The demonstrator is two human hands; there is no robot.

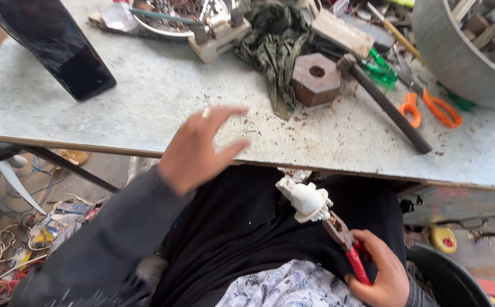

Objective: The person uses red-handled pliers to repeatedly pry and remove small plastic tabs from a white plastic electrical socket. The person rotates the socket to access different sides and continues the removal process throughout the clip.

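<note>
Red-handled pliers [347, 244] in right hand [379, 273] grip, clamping white plastic part [307, 202]; left hand [199, 150] grip wide, empty.

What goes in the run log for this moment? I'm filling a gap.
left hand: open, above table edge | right hand: grips pliers | pliers: clamp white part | over lap

Bright, even daylight washes over the pale desk [145, 102], no harsh glare, only soft shadows tucked under the clutter at the far edge. The left hand [193, 150] is smeared with motion blur, its fingers [225, 113] soft-edged. Below the desk's rim it turns dimmer, the lap in shade. The desk's lines bow slightly towards the corners, wide-lens style.
</note>
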